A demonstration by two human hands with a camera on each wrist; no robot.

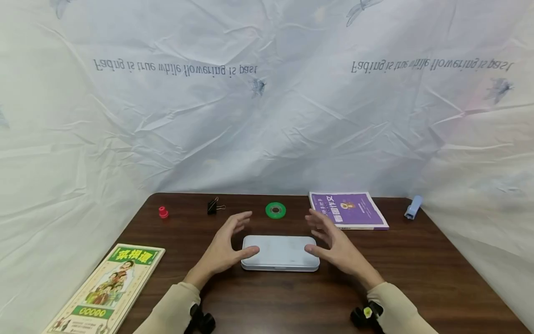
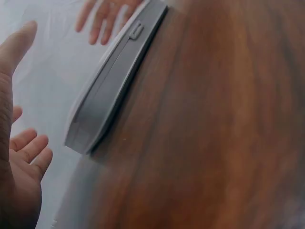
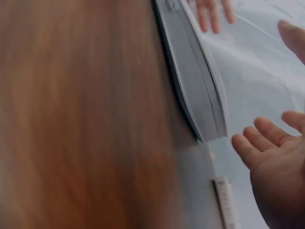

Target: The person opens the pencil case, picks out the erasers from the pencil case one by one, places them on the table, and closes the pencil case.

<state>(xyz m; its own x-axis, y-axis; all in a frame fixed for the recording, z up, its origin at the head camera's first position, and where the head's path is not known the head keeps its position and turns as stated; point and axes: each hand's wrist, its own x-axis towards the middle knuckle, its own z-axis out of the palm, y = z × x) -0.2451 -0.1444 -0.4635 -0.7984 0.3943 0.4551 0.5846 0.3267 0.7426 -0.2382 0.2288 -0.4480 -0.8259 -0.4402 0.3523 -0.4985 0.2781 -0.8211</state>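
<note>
A closed white pencil case (image 1: 280,253) with rounded corners lies flat on the dark wooden table, its small front latch (image 2: 136,31) showing in the left wrist view. My left hand (image 1: 225,246) hovers at the case's left end, thumb and fingers spread apart and holding nothing. Opposite it, at the right end, my right hand (image 1: 337,246) is held the same way, palm facing inward. In the head view both thumbs overlap the ends of the case; the wrist views show a gap between each hand and the case.
Along the far side are a red pawn-like piece (image 1: 163,212), a black binder clip (image 1: 212,207), a green tape roll (image 1: 276,210), a purple book (image 1: 350,209) and a light-blue stapler-like object (image 1: 413,207). An illustrated green-and-cream book (image 1: 106,287) lies at the near left. White sheeting (image 1: 267,130) hangs behind.
</note>
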